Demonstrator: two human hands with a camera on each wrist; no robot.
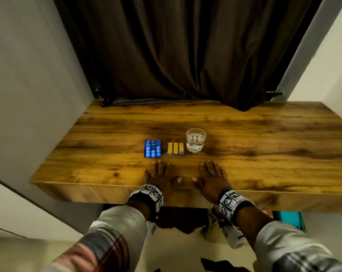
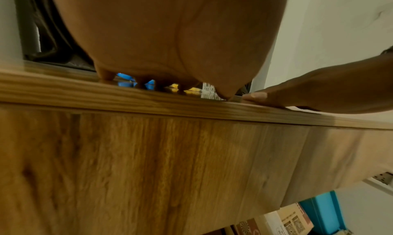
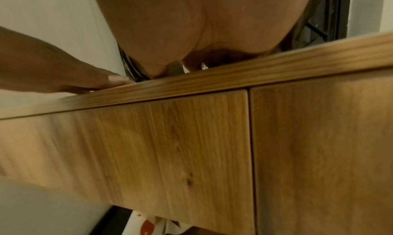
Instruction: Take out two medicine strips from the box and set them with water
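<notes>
Lighting: dim and warm, from overhead. Soft sheen on the brown wood-grain table top [image 1: 264, 138]; small highlights in the clear faceted glass of water [image 1: 195, 140]. Dark brown curtain [image 1: 185, 46] nearly black in its folds. Head view: wide-angle bending of walls and table edges; plaid sleeves at the bottom blurred. Wrist views: close palms out of focus, wood front panels smeared with blur, strong barrel distortion, muted orange cast.

Head view looks down from above the table [image 1: 264, 134]. Both wrist views look from below its front edge, close, facing inward; all share that edge.
</notes>
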